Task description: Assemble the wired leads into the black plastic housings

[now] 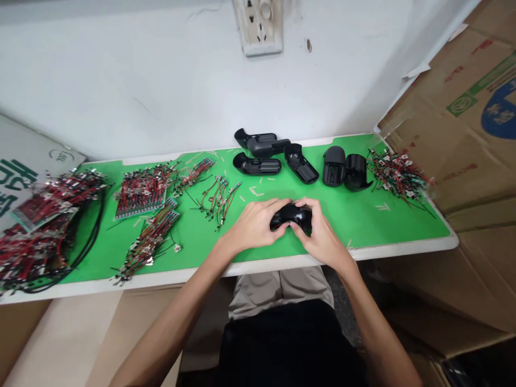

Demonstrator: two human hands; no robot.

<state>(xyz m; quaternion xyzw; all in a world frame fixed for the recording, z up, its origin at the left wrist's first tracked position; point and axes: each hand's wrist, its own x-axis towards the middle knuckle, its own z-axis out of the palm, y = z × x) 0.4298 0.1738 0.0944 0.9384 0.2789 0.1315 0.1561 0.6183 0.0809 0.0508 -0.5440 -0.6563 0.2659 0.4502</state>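
Near the front edge of the green-topped table [403, 232], a black curved plastic housing [293, 214] is held between both hands. My left hand [260, 223] grips its left end, thumb at the near side and fingers over the far side. At the right end, my right hand [318, 231] pinches it the same way. The fingertips of the two hands almost meet around the middle of the housing. Its underside is hidden. Behind it lie several similar black housings, among them an open one [301, 164] and an upright one [334, 166].
Small boards with red and black wires lie in bundles at left [141, 191], nearer the front [151, 239] and at the far right [401, 174]. A few loose wired boards [221, 199] lie left of my hands. Cardboard boxes [463, 177] stand at right; a wall socket [260, 27] is behind.
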